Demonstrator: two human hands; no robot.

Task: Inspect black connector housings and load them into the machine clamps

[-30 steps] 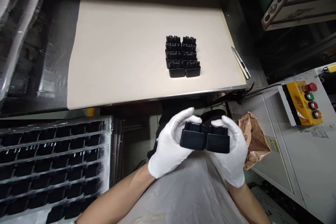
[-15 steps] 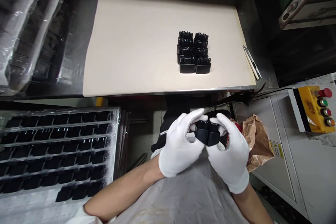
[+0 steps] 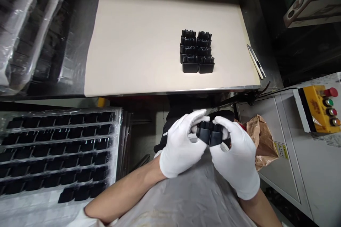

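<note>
Two black moulded plastic parts are held side by side above my lap, just off the table's front edge. My left hand (image 3: 185, 143), in a white glove, pinches the left black plastic part (image 3: 204, 134) between thumb and fingers. The right black plastic part (image 3: 216, 137) is gripped the same way by my gloved right hand (image 3: 234, 152). The two parts touch or nearly touch along their inner sides. On the table, several matching black parts (image 3: 197, 51) stand in two columns, their ribbed ends upward.
Beige paper (image 3: 138, 42) covers the metal table. A cutter knife (image 3: 256, 60) lies at its right edge. Lower left, a plastic tray (image 3: 117, 138) holds rows of black parts. A yellow button box (image 3: 318, 110) and a brown paper bag (image 3: 262, 142) are at right.
Both hands still hold the black parts together. The parts have tilted slightly and shifted a little up and left; my right wrist has moved slightly right.
</note>
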